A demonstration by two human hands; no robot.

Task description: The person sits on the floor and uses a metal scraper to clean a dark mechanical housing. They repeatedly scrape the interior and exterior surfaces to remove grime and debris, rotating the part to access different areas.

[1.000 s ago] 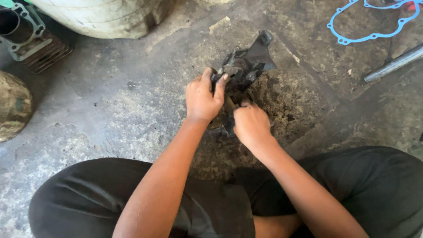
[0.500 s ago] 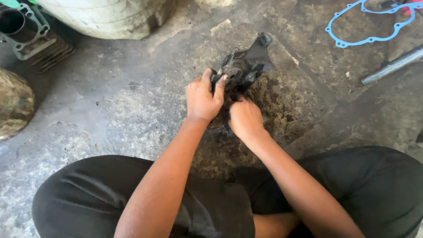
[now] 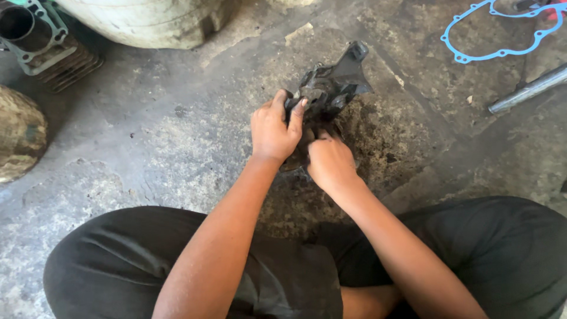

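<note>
Two hands on one dirty black metal part [image 3: 333, 82], sitting on the oily floor [image 3: 147, 136]. L hand [image 3: 271, 133] grips its side. R hand [image 3: 331, 162] curled on its near end, w/ fingertips hidden.

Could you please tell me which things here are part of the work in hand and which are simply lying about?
In hand:
- greasy black engine part, gripped by the left hand
- right hand, working at its lower end

Lying about:
- finned engine cylinder
- blue gasket
- metal rod
- white drum
</note>
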